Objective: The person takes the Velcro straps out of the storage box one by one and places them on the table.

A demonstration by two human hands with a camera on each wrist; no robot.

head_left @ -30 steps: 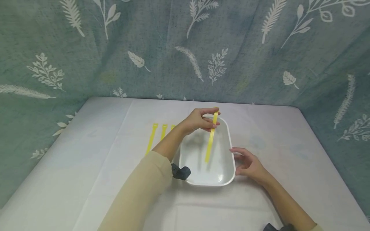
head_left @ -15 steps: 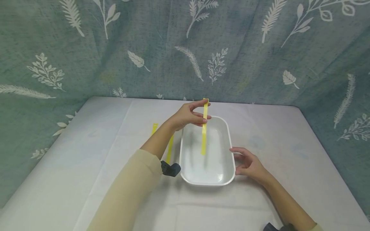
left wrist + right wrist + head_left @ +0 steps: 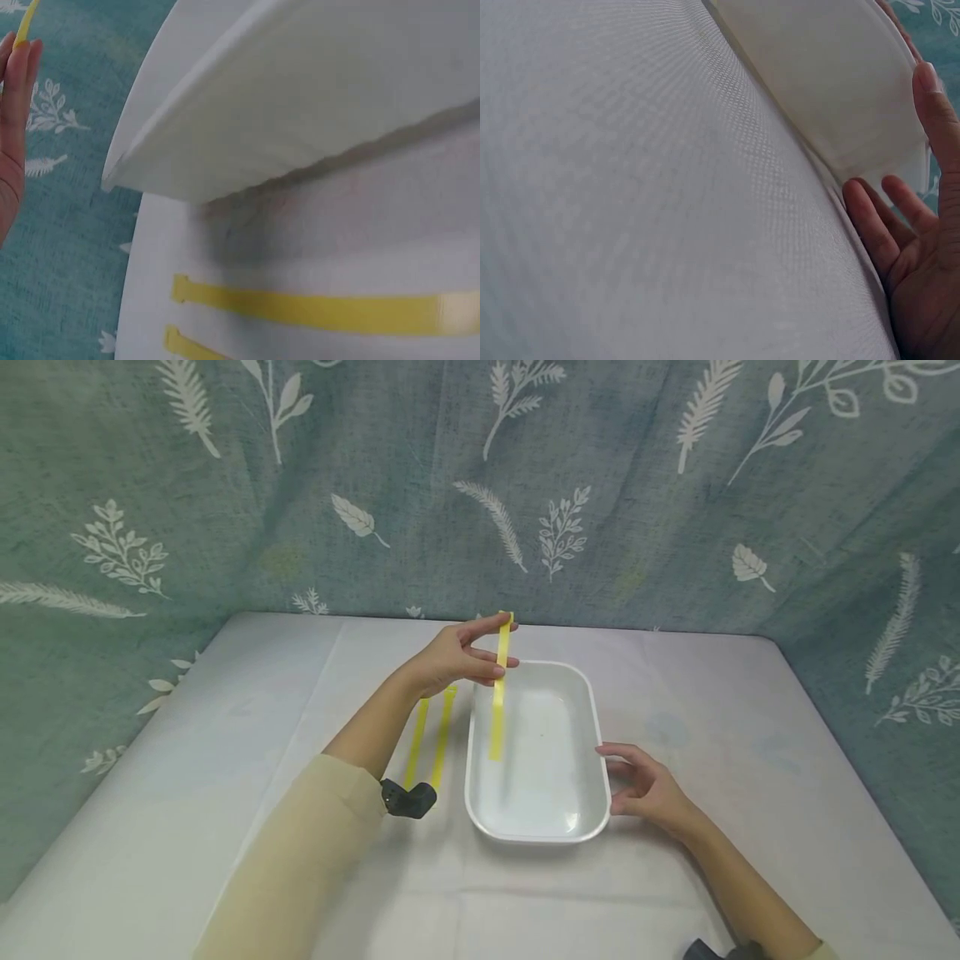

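My left hand point(image 3: 448, 662) pinches a flat yellow strap point(image 3: 498, 722) near its wider head, and the strap hangs over the left side of a deep white tray point(image 3: 536, 840). The left wrist view catches only part of that hand point(image 3: 10, 127) and strap, at the upper left. My right hand point(image 3: 651, 792) rests against the tray's right side, its fingertips right at the rim. Its fingers point(image 3: 870, 221) are spread and relaxed in the right wrist view. Left of the tray, two more yellow straps point(image 3: 442, 739) lie on the cloth, partly covered by my left arm.
A white cloth point(image 3: 525, 910) covers the table. Behind it hangs a blue-green curtain point(image 3: 420, 460) with white leaf prints. A dark wrist device point(image 3: 408, 799) sits at my left sleeve, and another point(image 3: 723, 951) shows near the right forearm.
My left hand has moved left with the strap, from over the tray's middle to its left edge. My arm now hides the leftmost lying strap. The right hand and tray stay put.
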